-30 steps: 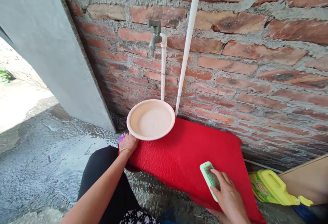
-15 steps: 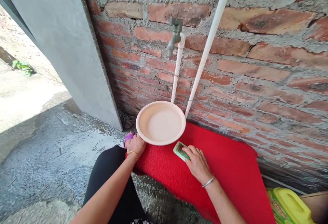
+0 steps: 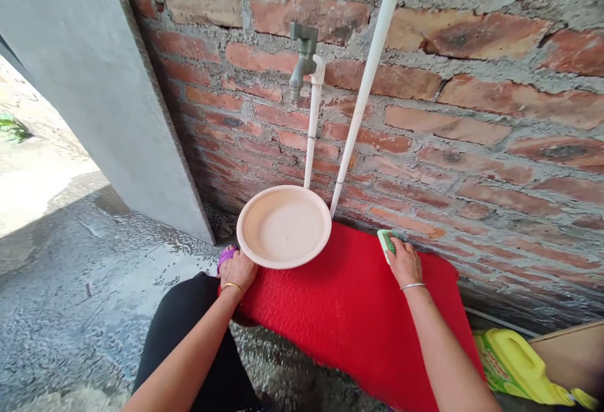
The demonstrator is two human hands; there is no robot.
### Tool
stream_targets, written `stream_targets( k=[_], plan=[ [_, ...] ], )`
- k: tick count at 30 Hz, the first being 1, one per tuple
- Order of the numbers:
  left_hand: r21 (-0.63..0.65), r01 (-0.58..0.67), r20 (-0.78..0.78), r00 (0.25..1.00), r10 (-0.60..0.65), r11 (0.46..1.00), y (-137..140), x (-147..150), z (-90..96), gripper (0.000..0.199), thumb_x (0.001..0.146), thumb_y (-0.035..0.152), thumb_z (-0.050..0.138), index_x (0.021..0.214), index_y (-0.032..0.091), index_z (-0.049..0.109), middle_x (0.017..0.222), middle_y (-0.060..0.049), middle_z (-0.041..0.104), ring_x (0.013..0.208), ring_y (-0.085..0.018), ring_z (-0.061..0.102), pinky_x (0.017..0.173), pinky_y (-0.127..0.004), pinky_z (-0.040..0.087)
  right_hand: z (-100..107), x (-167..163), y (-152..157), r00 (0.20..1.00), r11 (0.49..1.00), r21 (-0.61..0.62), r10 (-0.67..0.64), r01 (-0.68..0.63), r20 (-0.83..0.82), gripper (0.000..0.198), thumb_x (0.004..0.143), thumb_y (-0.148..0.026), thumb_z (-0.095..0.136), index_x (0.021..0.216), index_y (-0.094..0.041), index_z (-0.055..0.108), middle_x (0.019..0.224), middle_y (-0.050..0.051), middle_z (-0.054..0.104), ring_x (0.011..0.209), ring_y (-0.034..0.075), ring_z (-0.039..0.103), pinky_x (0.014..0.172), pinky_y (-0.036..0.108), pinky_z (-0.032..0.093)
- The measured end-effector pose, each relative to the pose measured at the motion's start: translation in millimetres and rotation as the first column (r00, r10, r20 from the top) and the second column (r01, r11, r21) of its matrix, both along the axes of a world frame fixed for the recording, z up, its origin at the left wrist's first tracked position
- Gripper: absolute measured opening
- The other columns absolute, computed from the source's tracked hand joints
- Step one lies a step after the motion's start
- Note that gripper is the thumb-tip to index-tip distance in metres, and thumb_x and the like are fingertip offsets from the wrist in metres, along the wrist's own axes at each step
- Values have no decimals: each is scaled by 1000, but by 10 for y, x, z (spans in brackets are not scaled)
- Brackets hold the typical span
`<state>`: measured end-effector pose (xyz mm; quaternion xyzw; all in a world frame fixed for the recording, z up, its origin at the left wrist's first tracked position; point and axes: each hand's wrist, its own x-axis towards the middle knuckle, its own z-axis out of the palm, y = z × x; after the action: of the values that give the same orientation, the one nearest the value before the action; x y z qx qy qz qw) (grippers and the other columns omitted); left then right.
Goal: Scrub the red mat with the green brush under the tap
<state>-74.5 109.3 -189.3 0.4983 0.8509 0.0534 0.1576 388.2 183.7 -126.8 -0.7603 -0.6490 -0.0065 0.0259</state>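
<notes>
In my right hand is a scrub brush with a pale body and green bristles, near the wall-side edge of a red cloth. The brush is tilted, and I cannot tell whether it touches the cloth. My left hand grips the cloth at its left end, with fingertips partly hidden. Just beyond that hand, a pale pink basin sits on the far left part of the cloth. Tiny specks show on the basin's bottom.
A grey tap on a white pipe stands above the basin against the brick wall. Another white pipe slants up beside it. At lower right lies a yellow jug. A grey slab leans left, over wet floor.
My right hand has carried the brush away to the right and toward the wall, across the cloth. The left hand keeps its place by the basin. The view has shifted slightly right.
</notes>
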Motion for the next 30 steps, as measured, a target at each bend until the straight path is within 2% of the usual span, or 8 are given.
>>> stream_targets(
  k=[5,10,15,19,21,23,26,30],
  plan=[
    [21,-6,41,999,5,1000,7,-7,23,49,104,39,45,143,18,64,133,-24,71,133,-38,67,109,-49,49,83,788,-330,977,978,12,-207,207,54,49,103,-30,50,146,-11,63,119,24,73,104,32,73,90,42,55],
    [5,-13,60,998,12,1000,7,19,110,51,106,40,38,141,16,65,136,-25,70,135,-38,66,110,-50,48,-62,1192,-733,961,963,15,-269,268,67,51,101,-36,50,145,-16,64,112,20,75,94,31,76,90,44,58],
    [-10,-14,103,995,15,1000,12,47,203,56,107,40,31,142,12,63,141,-28,68,138,-41,63,111,-54,48,-254,1130,-1143,971,972,14,-234,234,50,49,101,-36,51,145,-19,65,112,18,74,95,31,76,93,44,58],
    [-31,-9,107,994,12,999,14,52,237,58,108,42,28,143,13,62,144,-27,66,138,-40,63,112,-53,47,-363,826,-1370,999,997,80,7,-4,-47,43,101,-32,50,139,-23,68,119,14,73,104,28,74,98,41,57],
    [-30,-6,102,995,9,1000,14,48,233,57,108,41,28,143,13,62,143,-26,67,139,-39,63,112,-51,47,-391,655,-1369,986,984,128,138,-126,-91,41,101,-31,50,137,-26,69,121,11,73,106,26,73,98,39,56],
    [-29,-8,99,995,11,1000,14,42,219,57,108,41,28,142,12,63,144,-27,67,139,-39,63,112,-51,47,-386,518,-1268,975,972,156,193,-174,-110,39,101,-29,52,136,-28,69,122,9,73,105,25,72,96,37,56],
    [-25,-5,84,996,7,1000,16,33,191,57,108,40,27,141,12,64,143,-27,67,140,-38,62,112,-50,47,-309,435,-990,984,979,157,149,-133,-95,38,100,-27,55,135,-27,70,123,10,73,104,24,72,93,36,56],
    [-9,-8,80,997,9,1000,18,30,168,54,106,40,31,141,15,65,140,-26,69,138,-38,64,111,-50,48,-163,591,-676,1000,995,96,5,-4,-13,40,103,-29,53,140,-22,67,122,14,73,102,26,72,91,37,56]
  ],
)
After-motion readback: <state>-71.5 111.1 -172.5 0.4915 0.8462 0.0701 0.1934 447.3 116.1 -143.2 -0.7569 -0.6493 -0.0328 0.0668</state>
